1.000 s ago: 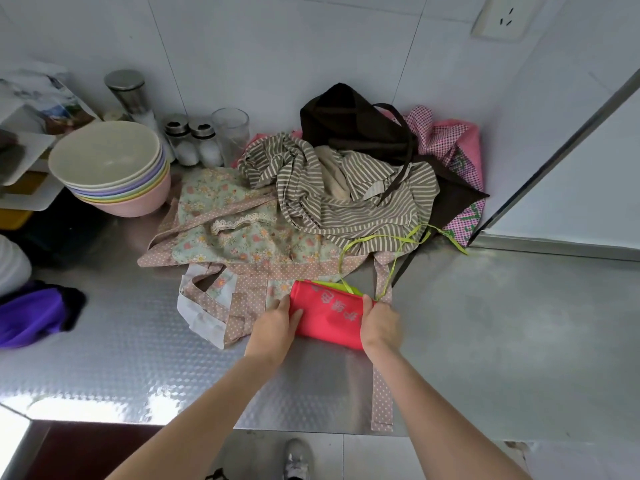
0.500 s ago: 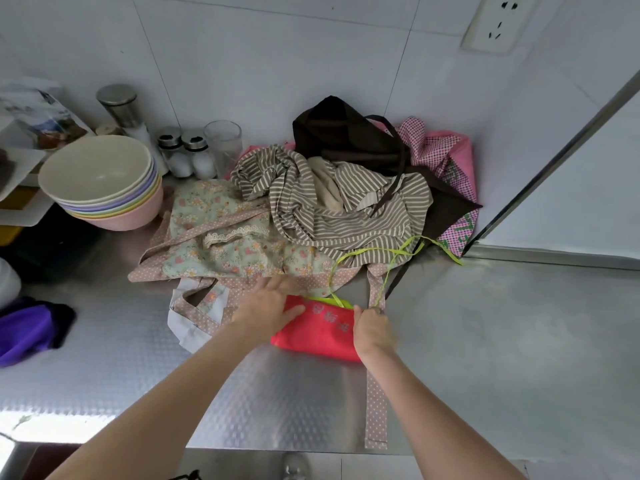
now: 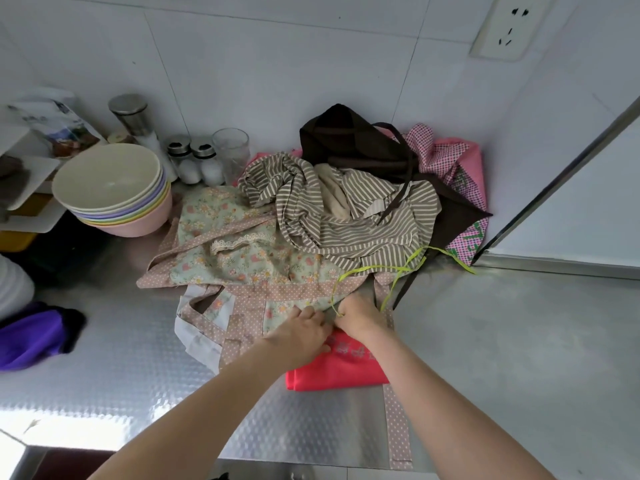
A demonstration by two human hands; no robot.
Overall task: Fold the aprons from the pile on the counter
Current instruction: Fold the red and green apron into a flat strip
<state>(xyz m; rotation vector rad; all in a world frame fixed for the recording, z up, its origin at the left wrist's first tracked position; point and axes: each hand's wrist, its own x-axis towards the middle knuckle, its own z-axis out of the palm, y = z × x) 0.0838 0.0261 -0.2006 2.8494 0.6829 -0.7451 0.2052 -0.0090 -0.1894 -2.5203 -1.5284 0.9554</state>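
White wall tiles close in a corner behind the steel surface [image 3: 502, 341], and from the head camera, my only view, I look down on both hands working at its near side. A red apron [image 3: 332, 370] lies folded into a compact packet on the surface, partly over the edge of a floral apron [image 3: 242, 261]. My left hand [image 3: 299, 336] rests on the packet's far left corner with its fingers loosely bent; I cannot tell whether they grip the cloth or only press it. My right hand [image 3: 358, 315] sits just beside it at the packet's far edge, fingers curled where a yellow-green tie [image 3: 374, 270] trails out, apparently pinching that tie.

Judging progress: one apron looks nearly done, with only its ties left to tuck. Behind it the pile remains unfolded, touching and overlapping: the floral one spread flat, a striped apron [image 3: 349, 223] crumpled on top, a dark brown apron [image 3: 349, 140] and a pink checked apron [image 3: 460, 168] against the wall. Stacked bowls [image 3: 114, 188] stand at the left. Most of the job is ahead.
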